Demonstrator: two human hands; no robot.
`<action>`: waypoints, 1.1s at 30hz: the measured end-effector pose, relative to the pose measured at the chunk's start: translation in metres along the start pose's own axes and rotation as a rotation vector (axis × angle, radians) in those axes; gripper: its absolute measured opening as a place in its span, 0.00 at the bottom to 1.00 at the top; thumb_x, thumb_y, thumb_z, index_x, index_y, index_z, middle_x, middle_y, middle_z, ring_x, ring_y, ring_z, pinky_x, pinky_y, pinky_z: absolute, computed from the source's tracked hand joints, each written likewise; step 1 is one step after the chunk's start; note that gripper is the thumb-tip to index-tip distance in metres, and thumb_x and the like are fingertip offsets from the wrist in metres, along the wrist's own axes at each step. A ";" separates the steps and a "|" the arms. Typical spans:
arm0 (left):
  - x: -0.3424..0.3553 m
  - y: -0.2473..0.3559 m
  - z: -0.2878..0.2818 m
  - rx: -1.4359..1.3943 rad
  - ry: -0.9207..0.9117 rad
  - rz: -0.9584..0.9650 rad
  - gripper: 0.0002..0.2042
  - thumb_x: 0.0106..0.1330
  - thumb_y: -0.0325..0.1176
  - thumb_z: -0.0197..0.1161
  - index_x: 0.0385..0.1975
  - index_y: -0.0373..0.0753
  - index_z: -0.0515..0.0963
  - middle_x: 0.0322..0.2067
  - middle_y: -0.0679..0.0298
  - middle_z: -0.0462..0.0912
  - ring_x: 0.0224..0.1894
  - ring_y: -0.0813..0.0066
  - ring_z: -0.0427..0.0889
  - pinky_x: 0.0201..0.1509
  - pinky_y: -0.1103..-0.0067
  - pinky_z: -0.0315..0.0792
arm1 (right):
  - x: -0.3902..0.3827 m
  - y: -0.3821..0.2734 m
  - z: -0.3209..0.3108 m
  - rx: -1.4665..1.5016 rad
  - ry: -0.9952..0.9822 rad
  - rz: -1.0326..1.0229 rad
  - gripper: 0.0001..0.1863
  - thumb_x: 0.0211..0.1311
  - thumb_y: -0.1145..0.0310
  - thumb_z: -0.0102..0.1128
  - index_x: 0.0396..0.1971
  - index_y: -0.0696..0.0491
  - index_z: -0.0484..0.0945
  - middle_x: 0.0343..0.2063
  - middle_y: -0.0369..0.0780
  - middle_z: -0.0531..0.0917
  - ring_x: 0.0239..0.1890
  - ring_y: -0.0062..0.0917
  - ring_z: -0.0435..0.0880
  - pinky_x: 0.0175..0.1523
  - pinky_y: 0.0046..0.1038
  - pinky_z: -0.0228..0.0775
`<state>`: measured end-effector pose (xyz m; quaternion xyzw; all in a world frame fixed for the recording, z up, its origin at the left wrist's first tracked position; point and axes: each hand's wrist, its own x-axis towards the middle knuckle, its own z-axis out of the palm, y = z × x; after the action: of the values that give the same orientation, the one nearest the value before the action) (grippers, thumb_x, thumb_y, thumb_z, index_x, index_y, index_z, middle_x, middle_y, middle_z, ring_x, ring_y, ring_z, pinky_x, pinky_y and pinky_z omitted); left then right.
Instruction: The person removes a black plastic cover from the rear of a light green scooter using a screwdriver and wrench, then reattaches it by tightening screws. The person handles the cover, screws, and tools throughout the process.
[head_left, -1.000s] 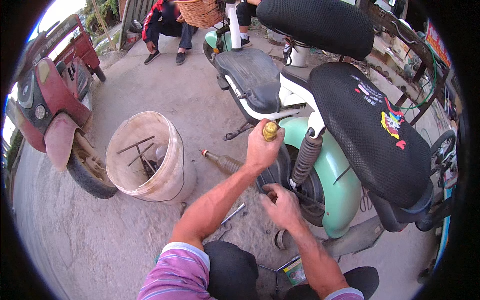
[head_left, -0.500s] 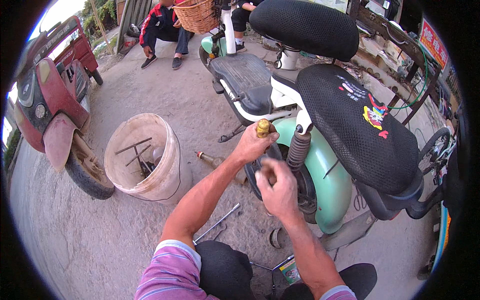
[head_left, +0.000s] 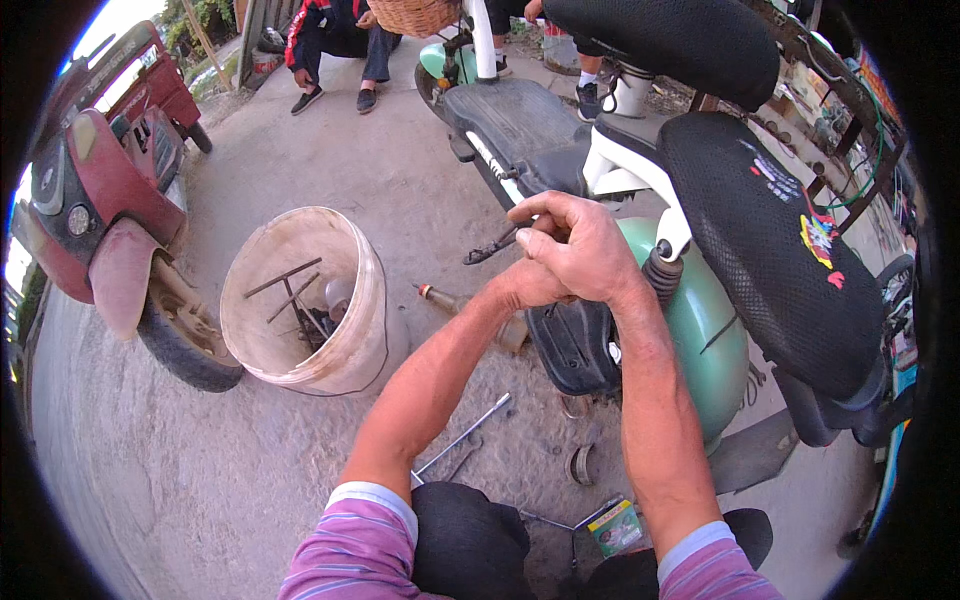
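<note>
My left hand [head_left: 537, 284] is closed in a fist beside the scooter's rear end. Over it lies my right hand [head_left: 592, 245], its fingers curled and hiding the yellow-handled tool that stood out of the left fist earlier. Both hands are above a black cover [head_left: 578, 350] low on the scooter. Right of them is the scooter's pale green rear fender [head_left: 705, 340], with a dark coil-spring shock [head_left: 662, 275] in front. A bottle [head_left: 445, 302] with a red-tipped nozzle lies on the ground, partly behind my left forearm.
A dirty white bucket [head_left: 335, 368] with metal tools inside stands left. A long-handled wrench [head_left: 465, 437], a metal ring [head_left: 580, 465] and a green-yellow box [head_left: 617, 527] lie near my knees. A red three-wheeler [head_left: 125, 190] stands far left. Two people sit beyond the scooter.
My right hand has come up and over my left, covering the yellow handle. The view has shifted, so the scooter and bucket appear farther right.
</note>
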<state>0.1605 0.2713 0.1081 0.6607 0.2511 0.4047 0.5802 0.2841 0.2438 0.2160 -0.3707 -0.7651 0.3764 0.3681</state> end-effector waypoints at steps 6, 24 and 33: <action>0.001 -0.003 -0.007 0.044 -0.076 0.042 0.27 0.60 0.32 0.75 0.59 0.34 0.77 0.50 0.62 0.85 0.51 0.72 0.81 0.59 0.71 0.76 | 0.005 0.024 0.018 0.245 0.345 0.047 0.11 0.74 0.70 0.61 0.46 0.62 0.85 0.35 0.38 0.89 0.37 0.19 0.85 0.44 0.26 0.78; -0.009 -0.023 0.027 0.185 0.243 -0.030 0.14 0.70 0.30 0.69 0.52 0.36 0.82 0.51 0.62 0.85 0.55 0.70 0.80 0.60 0.68 0.75 | -0.001 0.033 0.013 0.565 0.302 0.073 0.10 0.73 0.71 0.60 0.45 0.60 0.86 0.29 0.33 0.85 0.27 0.12 0.78 0.33 0.20 0.73; -0.005 -0.020 0.007 0.034 0.107 0.035 0.21 0.63 0.35 0.75 0.54 0.35 0.81 0.50 0.59 0.87 0.57 0.69 0.81 0.64 0.69 0.74 | 0.008 0.039 0.045 0.212 0.786 0.025 0.11 0.75 0.70 0.58 0.47 0.60 0.85 0.36 0.41 0.89 0.39 0.23 0.85 0.46 0.28 0.78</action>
<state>0.1664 0.2675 0.0878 0.6522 0.2769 0.4451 0.5476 0.2534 0.2539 0.1652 -0.4557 -0.5184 0.2874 0.6641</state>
